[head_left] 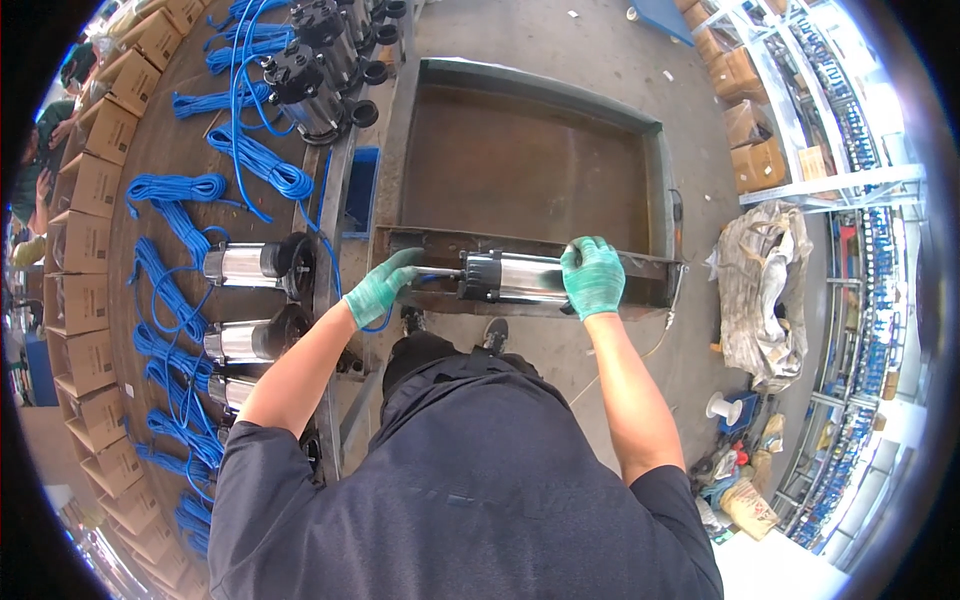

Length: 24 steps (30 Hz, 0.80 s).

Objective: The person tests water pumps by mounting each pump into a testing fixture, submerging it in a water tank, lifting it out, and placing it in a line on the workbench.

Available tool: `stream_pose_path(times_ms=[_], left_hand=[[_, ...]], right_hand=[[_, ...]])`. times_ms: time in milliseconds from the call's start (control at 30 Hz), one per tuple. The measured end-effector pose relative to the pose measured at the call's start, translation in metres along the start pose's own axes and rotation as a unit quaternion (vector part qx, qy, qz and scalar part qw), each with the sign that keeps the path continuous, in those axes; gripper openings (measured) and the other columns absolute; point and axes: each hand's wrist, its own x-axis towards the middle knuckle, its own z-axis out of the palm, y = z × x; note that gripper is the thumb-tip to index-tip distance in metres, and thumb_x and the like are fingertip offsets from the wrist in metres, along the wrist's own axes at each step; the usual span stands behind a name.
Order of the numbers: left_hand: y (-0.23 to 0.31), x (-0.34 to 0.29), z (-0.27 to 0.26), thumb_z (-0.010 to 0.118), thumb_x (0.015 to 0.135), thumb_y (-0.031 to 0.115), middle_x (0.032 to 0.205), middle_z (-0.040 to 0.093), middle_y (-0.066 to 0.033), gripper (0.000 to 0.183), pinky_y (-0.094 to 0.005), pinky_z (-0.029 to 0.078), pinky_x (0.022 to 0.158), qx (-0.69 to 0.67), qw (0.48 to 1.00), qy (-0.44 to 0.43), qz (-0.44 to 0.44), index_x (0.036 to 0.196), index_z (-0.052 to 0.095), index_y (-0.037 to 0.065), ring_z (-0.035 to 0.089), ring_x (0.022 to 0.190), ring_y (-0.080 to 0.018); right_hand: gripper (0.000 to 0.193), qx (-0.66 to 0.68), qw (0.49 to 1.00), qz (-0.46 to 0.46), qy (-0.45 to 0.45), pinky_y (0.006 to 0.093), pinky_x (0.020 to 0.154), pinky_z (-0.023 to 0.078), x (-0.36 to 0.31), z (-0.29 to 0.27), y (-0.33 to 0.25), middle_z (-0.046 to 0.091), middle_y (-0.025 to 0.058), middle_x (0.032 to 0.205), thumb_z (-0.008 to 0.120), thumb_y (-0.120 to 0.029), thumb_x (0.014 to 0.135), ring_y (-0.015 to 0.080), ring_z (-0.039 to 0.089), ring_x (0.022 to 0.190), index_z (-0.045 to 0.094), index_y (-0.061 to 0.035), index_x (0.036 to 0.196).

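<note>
Currently gripping slim grey rod (438,271) in left hand (378,288), at black left end of steel-cased pump (515,277). Holding pump's opposite end with right hand (594,275), from above. Pump position: sideways on near ledge of metal tray (525,160). Farther left: coiled blue cables (262,166) and further pumps (238,265) on workbench (285,222).

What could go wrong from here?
1. The metal cylinder lies on its side at the near edge of the trough; if the right hand eases off, it might roll toward the shoes below.
2. The slim shaft by the left hand points at the cylinder's black end; it could slip.
</note>
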Motion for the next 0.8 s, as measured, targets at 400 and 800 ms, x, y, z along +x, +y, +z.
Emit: stream_pose_path(times_ms=[400,800], left_hand=[[0.007,0.002,0.008,0.07,0.1,0.022,0.121,0.068,-0.0032,0.044,-0.0323,0.052,0.088,-0.053,0.996,0.037,0.061,0.141,0.06,0.007,0.062,0.105,-0.0137],[0.02,0.008,-0.005,0.078,0.089,0.026,0.089,0.071,-0.0191,0.023,-0.047,0.055,0.075,0.41,0.909,0.023,0.067,0.103,0.069,0.011,0.067,0.084,-0.0436]], right_hand=[[0.013,-0.005,1.0,0.012,-0.016,0.0471,0.079,0.055,0.004,0.001,-0.004,0.07,0.0132,0.09,0.069,-0.022,0.087,0.0353,0.066,0.087,0.071,-0.0092,0.086],[0.011,0.018,1.0,0.005,0.023,0.0486,0.075,0.056,-0.004,0.004,0.003,0.07,0.0144,0.089,0.07,-0.02,0.084,0.0372,0.067,0.084,0.07,-0.0088,0.083]])
